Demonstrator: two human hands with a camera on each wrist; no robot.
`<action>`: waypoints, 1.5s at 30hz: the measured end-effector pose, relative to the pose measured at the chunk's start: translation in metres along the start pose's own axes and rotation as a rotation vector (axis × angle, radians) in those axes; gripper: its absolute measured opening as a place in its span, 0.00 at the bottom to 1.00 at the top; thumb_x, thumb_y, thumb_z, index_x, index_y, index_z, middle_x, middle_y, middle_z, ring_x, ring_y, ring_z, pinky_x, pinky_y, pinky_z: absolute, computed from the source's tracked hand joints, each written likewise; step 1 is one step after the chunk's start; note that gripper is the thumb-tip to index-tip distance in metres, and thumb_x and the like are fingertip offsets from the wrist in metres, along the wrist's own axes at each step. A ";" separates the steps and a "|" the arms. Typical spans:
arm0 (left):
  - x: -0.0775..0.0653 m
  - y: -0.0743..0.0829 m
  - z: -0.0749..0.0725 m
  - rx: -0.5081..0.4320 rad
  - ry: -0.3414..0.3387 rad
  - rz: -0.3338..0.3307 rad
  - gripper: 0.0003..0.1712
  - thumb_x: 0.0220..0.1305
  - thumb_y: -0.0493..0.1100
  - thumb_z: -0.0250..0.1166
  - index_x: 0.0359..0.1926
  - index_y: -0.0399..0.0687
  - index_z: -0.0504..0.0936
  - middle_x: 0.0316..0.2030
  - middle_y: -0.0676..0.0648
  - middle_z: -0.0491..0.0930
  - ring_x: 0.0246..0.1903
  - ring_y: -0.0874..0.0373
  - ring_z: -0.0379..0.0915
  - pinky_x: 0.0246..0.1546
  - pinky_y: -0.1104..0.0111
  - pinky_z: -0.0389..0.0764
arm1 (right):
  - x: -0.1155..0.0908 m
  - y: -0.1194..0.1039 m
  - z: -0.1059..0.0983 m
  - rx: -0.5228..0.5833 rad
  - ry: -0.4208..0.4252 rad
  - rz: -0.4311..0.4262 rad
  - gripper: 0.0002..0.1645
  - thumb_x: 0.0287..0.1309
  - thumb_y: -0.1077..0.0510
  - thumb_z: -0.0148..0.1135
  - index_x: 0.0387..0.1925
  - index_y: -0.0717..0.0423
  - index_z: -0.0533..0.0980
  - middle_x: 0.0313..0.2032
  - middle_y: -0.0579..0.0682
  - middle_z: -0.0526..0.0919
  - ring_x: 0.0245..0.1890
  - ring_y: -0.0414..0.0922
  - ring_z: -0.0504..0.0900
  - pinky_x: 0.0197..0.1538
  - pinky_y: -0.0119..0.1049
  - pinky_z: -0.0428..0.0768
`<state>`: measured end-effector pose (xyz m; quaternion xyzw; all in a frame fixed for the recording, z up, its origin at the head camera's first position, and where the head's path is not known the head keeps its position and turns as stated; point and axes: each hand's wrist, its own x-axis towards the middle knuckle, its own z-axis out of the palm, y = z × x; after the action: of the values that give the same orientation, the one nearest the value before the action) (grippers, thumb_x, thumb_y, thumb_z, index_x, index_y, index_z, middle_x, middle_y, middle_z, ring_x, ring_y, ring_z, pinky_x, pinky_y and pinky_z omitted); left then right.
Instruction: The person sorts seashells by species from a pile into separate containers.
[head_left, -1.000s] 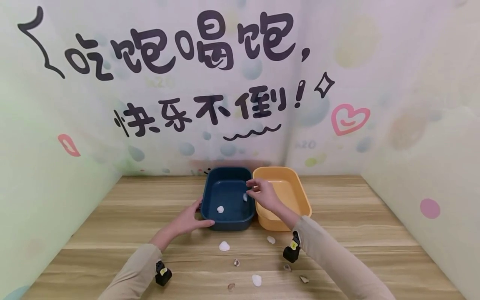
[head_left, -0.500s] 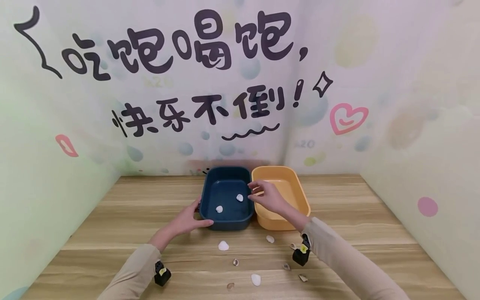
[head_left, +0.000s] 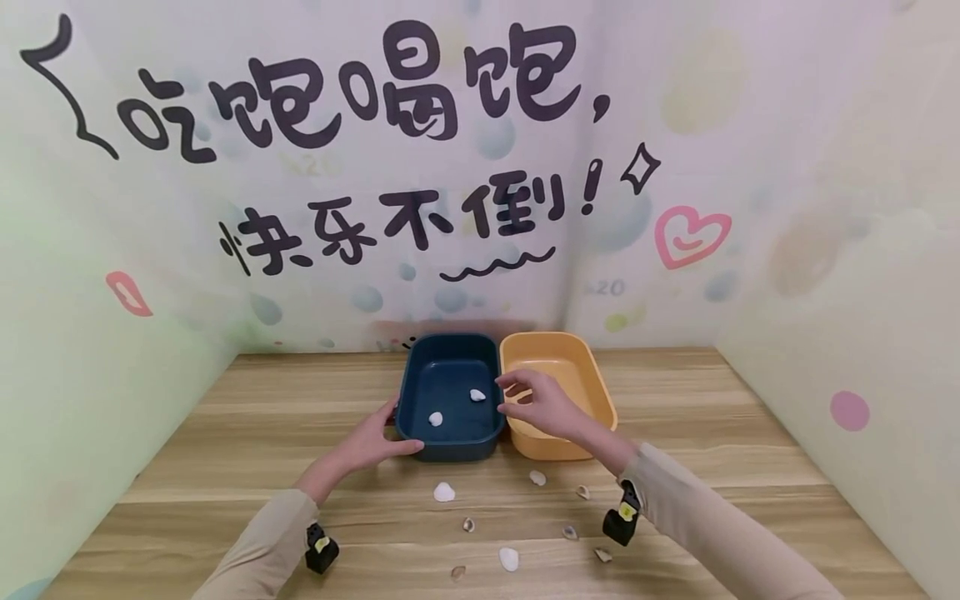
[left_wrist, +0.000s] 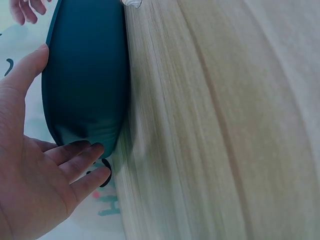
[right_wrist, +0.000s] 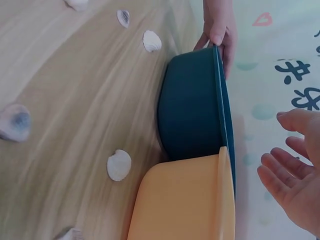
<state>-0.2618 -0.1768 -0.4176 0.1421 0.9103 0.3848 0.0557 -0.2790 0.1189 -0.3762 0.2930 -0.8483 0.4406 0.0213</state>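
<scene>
Head view: nothing is gripped by the right hand (head_left: 543, 405), which is held over the left part of the orange bin (head_left: 551, 450), with thumb and bent fingers parted. On the table (head_left: 300, 383), an oval white shell (head_left: 537, 478) is placed at six o'clock from that hand, its long axis seemingly turned from ten to four; it is judged clearly nearer to the right hand than to the left hand (head_left: 372, 442). Another shell (head_left: 477, 395) is seen inside the blue bin (head_left: 457, 452), at nine o'clock from the right fingertips.

Left wrist view: the blue bin's corner is held by the left hand, the thumb set on the rim.

Right wrist view: apparently the same oval white shell is shown, at nine o'clock from the spread right fingers.
</scene>
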 end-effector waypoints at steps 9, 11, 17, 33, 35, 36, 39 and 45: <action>0.000 -0.002 -0.001 0.019 0.001 -0.007 0.54 0.50 0.56 0.67 0.68 0.36 0.49 0.60 0.34 0.64 0.58 0.43 0.62 0.57 0.48 0.61 | -0.016 -0.008 0.001 -0.011 -0.067 -0.063 0.22 0.52 0.58 0.65 0.48 0.64 0.74 0.45 0.57 0.78 0.41 0.52 0.78 0.44 0.45 0.78; 0.001 -0.003 -0.001 0.018 0.000 -0.010 0.54 0.50 0.56 0.67 0.68 0.36 0.49 0.60 0.34 0.63 0.58 0.43 0.62 0.57 0.48 0.61 | -0.019 -0.010 0.003 -0.022 -0.077 -0.074 0.21 0.51 0.59 0.65 0.47 0.63 0.74 0.44 0.56 0.78 0.41 0.51 0.78 0.44 0.44 0.78; 0.001 -0.004 -0.002 0.026 -0.003 -0.009 0.54 0.50 0.55 0.67 0.68 0.36 0.49 0.60 0.33 0.63 0.58 0.43 0.62 0.57 0.48 0.61 | -0.030 -0.016 0.008 0.003 -0.124 -0.101 0.21 0.49 0.61 0.66 0.46 0.64 0.74 0.43 0.57 0.79 0.41 0.54 0.78 0.44 0.45 0.78; -0.002 -0.001 -0.002 0.052 -0.005 -0.015 0.55 0.50 0.58 0.67 0.68 0.35 0.48 0.60 0.33 0.64 0.58 0.43 0.62 0.57 0.48 0.61 | -0.061 -0.018 0.030 0.035 -0.304 -0.032 0.23 0.51 0.60 0.65 0.49 0.63 0.73 0.46 0.56 0.79 0.44 0.50 0.77 0.47 0.35 0.76; -0.002 -0.001 -0.002 0.042 -0.005 -0.013 0.55 0.50 0.58 0.67 0.68 0.35 0.48 0.60 0.33 0.64 0.58 0.43 0.62 0.57 0.48 0.61 | -0.064 -0.017 0.033 0.029 -0.336 -0.022 0.23 0.50 0.60 0.66 0.49 0.62 0.74 0.45 0.55 0.79 0.43 0.48 0.78 0.45 0.34 0.77; -0.002 0.000 -0.002 0.038 -0.005 -0.012 0.55 0.50 0.57 0.67 0.68 0.35 0.48 0.60 0.33 0.63 0.58 0.43 0.61 0.57 0.48 0.61 | -0.065 -0.017 0.035 0.030 -0.351 -0.018 0.23 0.49 0.60 0.66 0.49 0.63 0.74 0.45 0.55 0.79 0.43 0.47 0.78 0.45 0.34 0.77; -0.002 0.000 -0.001 0.033 -0.004 -0.008 0.55 0.51 0.57 0.67 0.68 0.34 0.47 0.60 0.33 0.63 0.58 0.43 0.61 0.57 0.48 0.61 | -0.070 -0.017 0.039 0.025 -0.397 -0.005 0.24 0.48 0.60 0.67 0.49 0.62 0.74 0.43 0.53 0.79 0.42 0.43 0.78 0.44 0.33 0.77; -0.001 0.000 -0.001 0.031 -0.004 -0.006 0.56 0.50 0.57 0.67 0.68 0.34 0.47 0.60 0.33 0.63 0.59 0.43 0.61 0.58 0.48 0.61 | -0.079 -0.015 0.045 -0.024 -0.484 -0.031 0.24 0.46 0.57 0.69 0.48 0.57 0.75 0.41 0.44 0.79 0.39 0.33 0.75 0.40 0.27 0.75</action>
<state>-0.2609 -0.1781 -0.4170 0.1410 0.9165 0.3702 0.0562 -0.1956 0.1164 -0.4157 0.4027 -0.8292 0.3471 -0.1722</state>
